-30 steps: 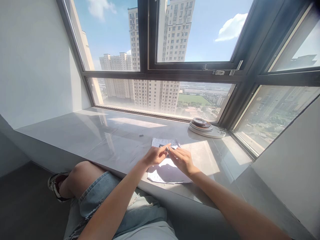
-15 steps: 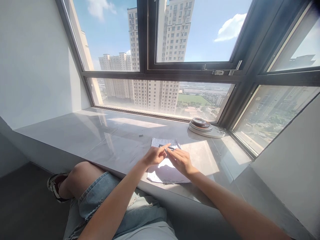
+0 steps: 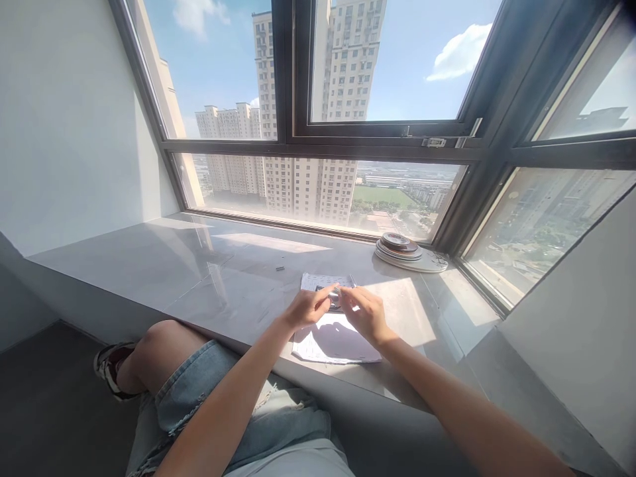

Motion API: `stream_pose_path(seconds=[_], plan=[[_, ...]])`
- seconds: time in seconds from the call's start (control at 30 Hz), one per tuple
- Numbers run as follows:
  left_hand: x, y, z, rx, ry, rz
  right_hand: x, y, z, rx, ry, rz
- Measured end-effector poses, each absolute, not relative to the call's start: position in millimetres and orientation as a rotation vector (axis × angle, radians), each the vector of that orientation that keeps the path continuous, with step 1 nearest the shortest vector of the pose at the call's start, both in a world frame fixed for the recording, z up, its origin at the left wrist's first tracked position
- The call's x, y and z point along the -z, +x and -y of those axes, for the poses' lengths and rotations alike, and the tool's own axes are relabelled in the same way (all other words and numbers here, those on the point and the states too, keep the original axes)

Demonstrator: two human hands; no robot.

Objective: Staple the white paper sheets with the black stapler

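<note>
My left hand [image 3: 309, 307] and my right hand [image 3: 366, 313] meet above an open notebook [image 3: 342, 338] with written pages. Between their fingertips is a small, slim, silvery object [image 3: 337, 290]; its kind is too small to make out. Both hands are closed in a pinch around it, the left from one side and the right from the other. Just below the fingers, a dark flat item [image 3: 336, 306] lies on the pages, partly hidden by the hands. A thin pen-like stick [image 3: 352, 281] rests by the notebook's upper right edge.
The notebook lies on a grey tiled window ledge [image 3: 238, 285]. A stack of plates [image 3: 397, 246] stands at the back right by the window frame [image 3: 318, 154]. A small dark piece [image 3: 279, 268] lies left of the notebook. My bent knee [image 3: 166, 341] is beside the ledge's front edge.
My right hand has lifted slightly and turned, its fingers now more bent and drawn back from the left hand's. More of the dark item beneath shows. The left hand has hardly moved.
</note>
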State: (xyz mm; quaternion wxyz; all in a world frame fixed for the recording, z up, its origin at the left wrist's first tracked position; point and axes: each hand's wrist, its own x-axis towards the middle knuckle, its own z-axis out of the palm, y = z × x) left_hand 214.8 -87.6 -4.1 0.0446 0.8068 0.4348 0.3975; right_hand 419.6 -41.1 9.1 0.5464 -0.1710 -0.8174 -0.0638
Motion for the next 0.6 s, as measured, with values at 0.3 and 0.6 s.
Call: stream_pose_path(seconds=[0.3, 0.6], plan=[[5.4, 218.8, 88.0, -1.160, 2.602, -1.381, -14.2, 416.7, 48.9, -0.066, -0.653, 2.171], [8.4, 222.0, 85.3, -1.064, 2.702, -1.535, -17.2, 415.9, 50.6, -0.492, -0.702, 2.173]])
